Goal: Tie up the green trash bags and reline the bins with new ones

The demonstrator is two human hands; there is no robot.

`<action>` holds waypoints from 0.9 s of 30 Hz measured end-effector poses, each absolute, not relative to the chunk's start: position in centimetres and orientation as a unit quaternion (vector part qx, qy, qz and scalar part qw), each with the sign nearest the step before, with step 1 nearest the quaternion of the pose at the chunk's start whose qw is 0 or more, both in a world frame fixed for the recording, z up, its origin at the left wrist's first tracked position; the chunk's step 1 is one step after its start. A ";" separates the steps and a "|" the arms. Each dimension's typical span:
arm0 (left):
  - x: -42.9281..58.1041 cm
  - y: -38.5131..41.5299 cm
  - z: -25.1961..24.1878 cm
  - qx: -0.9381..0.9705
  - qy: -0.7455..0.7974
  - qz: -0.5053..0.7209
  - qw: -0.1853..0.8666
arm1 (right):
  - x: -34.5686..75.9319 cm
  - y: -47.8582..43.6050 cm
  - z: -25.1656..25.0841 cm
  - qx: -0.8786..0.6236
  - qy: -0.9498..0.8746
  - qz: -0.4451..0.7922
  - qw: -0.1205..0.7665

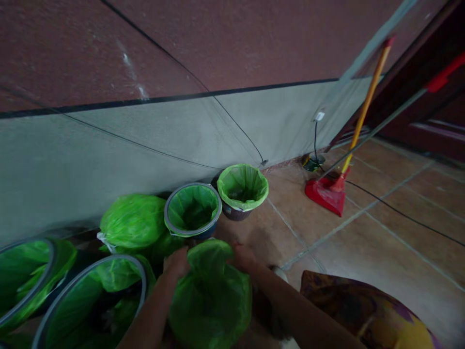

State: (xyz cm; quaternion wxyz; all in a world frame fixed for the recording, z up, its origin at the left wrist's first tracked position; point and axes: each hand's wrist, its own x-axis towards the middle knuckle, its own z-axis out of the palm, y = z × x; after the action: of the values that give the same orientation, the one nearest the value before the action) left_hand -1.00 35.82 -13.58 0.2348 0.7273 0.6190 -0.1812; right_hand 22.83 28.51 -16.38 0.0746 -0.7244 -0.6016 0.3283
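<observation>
Left hand point(177, 262), right hand point(244, 257) hold bag point(211, 295); bins point(238, 214) nearby.

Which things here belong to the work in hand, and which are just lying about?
Likely part of the work:
- green bag, between left hand and right hand
- probably the green-lined bins nearby
- perhaps the bulging green bundle

Apparently just lying about:
- red dustpan
- yellow pole
- small dark container by the wall
- black cable
</observation>
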 end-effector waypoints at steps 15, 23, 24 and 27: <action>4.0 36.2 -14.6 0.786 0.559 -0.051 0.258 | 20.6 32.6 -16.1 -0.670 -0.638 0.354 0.133; 1.9 35.4 -15.6 0.776 0.575 -0.105 0.237 | 20.3 31.9 -17.1 -0.700 -0.622 0.345 0.062; 1.9 35.3 -15.5 0.770 0.585 -0.105 0.234 | 20.2 31.8 -17.1 -0.704 -0.618 0.345 0.065; 2.0 35.5 -14.9 0.738 0.631 -0.092 0.220 | 20.5 31.3 -16.9 -0.725 -0.592 0.341 0.087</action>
State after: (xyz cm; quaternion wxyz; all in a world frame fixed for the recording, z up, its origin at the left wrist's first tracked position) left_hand 2.04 35.50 -14.87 0.2203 0.7382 0.6310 -0.0918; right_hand 20.45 31.25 -16.91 0.0873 -0.7253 -0.5917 0.3410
